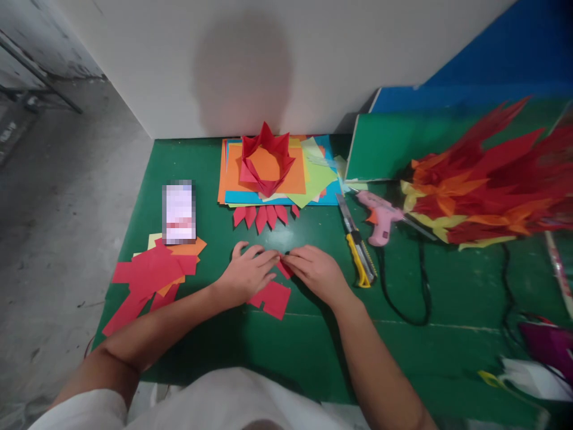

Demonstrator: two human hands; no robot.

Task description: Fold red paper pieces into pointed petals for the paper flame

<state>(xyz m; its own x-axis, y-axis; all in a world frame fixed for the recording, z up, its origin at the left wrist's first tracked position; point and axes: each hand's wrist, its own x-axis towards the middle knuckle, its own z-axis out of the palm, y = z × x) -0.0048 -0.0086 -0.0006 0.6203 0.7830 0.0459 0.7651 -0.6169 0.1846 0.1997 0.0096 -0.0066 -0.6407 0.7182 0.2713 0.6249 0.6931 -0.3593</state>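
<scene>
Between my fingertips is a small piece of red paper (285, 269), pinched from both sides just above the green table. My left hand (248, 272) holds its left edge with thumb and fingers, the other fingers curled. My right hand (316, 272) grips the right side, fingers pressed together. Just below lies a notched red paper sheet (276, 300), partly under my left hand. Beyond my hands, a row of red pointed paper petals (261, 218) rests on the table. A red folded paper ring with points (267, 161) sits behind them on stacked coloured paper (299, 173).
A yellow utility knife (358, 251) and a pink glue gun (380, 216) with a black cord lie to the right. Red and orange paper flames (487, 179) stand farther right. At left are a phone (179, 212) and red paper scraps (154, 272). A white wall (170, 71) rises behind.
</scene>
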